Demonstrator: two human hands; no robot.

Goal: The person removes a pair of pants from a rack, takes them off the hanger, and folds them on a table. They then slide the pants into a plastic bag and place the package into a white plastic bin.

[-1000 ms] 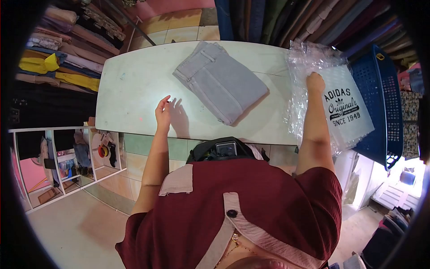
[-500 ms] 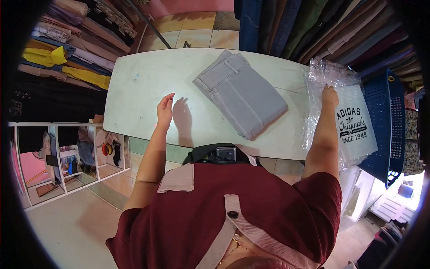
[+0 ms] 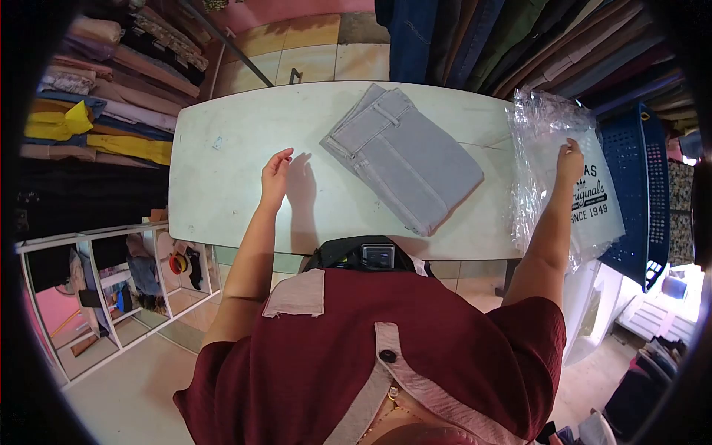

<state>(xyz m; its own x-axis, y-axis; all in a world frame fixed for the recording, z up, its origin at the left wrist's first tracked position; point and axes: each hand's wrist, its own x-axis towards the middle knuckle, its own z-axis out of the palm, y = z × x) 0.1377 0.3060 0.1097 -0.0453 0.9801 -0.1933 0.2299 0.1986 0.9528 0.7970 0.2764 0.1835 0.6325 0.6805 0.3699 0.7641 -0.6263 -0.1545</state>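
A folded pair of grey jeans [image 3: 415,163] lies at an angle on the white table, waistband toward the far left. To its left, my left hand [image 3: 277,176] hovers over the tabletop with loosely bent fingers and nothing in them; its shadow falls beside it. At the table's right end is a pile of clear plastic bags [image 3: 535,148], crinkled and shiny, over a white printed bag [image 3: 597,231] with black "Adidas Originals since 1949" lettering. My right hand [image 3: 569,162] is on this pile, fingertips pinched together at the clear plastic and covering part of the lettering.
The white table [image 3: 230,185] spans the space before me. A blue perforated basket [image 3: 634,200] stands against its right end. Folded clothes [image 3: 111,96] are stacked at the left, and hanging trousers [image 3: 475,44] line the back right. White shelving [image 3: 119,297] stands lower left.
My right hand has moved to the right across the plastic bags, now hiding part of the lettering. My left hand has shifted only slightly. The grey jeans lie as before.
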